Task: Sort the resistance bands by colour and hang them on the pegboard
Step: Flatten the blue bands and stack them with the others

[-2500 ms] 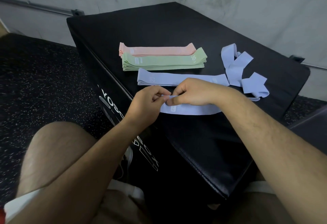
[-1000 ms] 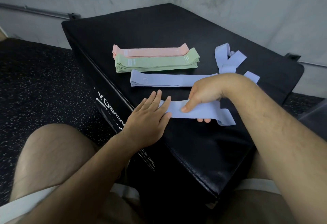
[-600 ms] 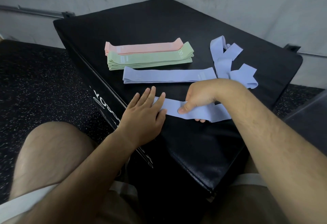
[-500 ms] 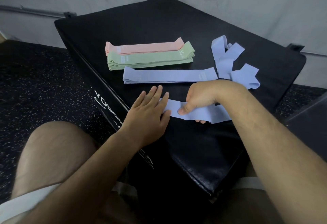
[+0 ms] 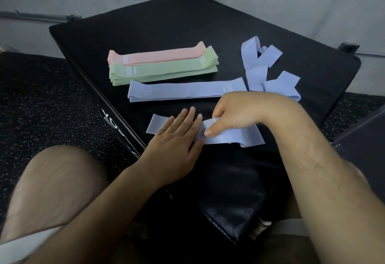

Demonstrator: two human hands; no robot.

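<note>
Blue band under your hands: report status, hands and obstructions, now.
Left hand flat, pressing blue band onto black box. Right hand pinching band's fold. Pink stack, green stack sorted; loose blue tangle waiting. Nothing in the way.

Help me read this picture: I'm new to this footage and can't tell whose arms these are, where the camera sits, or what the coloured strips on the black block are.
No machine here: a person works with bare hands, and the one camera is worn on their head, looking forward and down, so their arms and knees fill the lower part. In front of them is a black padded box on a speckled floor. On it lie fabric resistance bands sorted by colour: a pink stack farthest away, a green stack touching it on the near side, then a flattened blue band. To the right sits a loose tangle of blue bands not yet straightened. Nearest, the left hand presses flat on another blue band, while the right hand has a pinching grip on it. No pegboard is in view.
</note>
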